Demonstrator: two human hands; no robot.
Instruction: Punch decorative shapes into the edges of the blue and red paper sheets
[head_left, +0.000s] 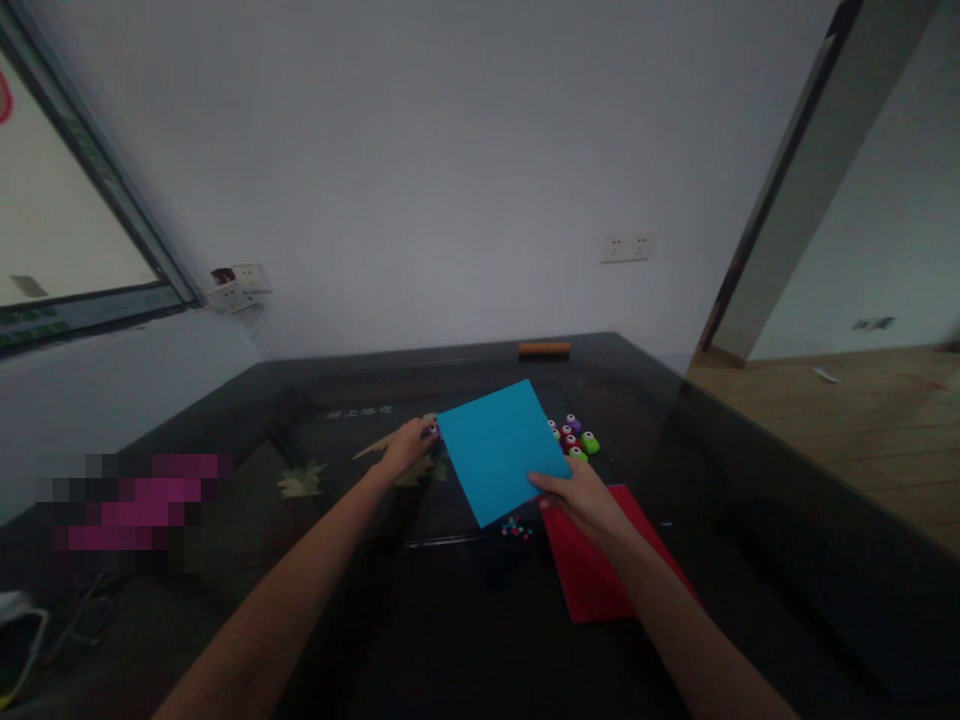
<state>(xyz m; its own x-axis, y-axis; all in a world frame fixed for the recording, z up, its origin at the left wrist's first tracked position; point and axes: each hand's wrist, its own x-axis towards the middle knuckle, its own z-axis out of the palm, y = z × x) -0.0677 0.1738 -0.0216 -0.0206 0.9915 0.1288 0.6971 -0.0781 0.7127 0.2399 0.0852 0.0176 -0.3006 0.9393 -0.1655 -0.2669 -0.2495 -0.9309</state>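
A blue square sheet of paper (pixel 499 450) is held up and tilted above the table, its lower right edge pinched between thumb and fingers of my right hand (pixel 585 497). My left hand (pixel 407 445) is at the sheet's left edge, fingers closed around a small purple toy with an eye (pixel 433 432). Behind the sheet's right side sits a cluster of several eyed toys (pixel 571 440) in purple, red and green, partly hidden by the paper. Under my right forearm lies a red sheet (pixel 592 580). Several tiny coloured bits (pixel 516 527) are scattered just below the blue sheet.
The glossy black table (pixel 450 640) meets a white wall. An orange-brown bar (pixel 544 349) lies by its far edge. Leaf-like patterns (pixel 301 480) show on the tabletop at left. A blurred-out pink patch (pixel 142 505) and a cable (pixel 90 610) are further left.
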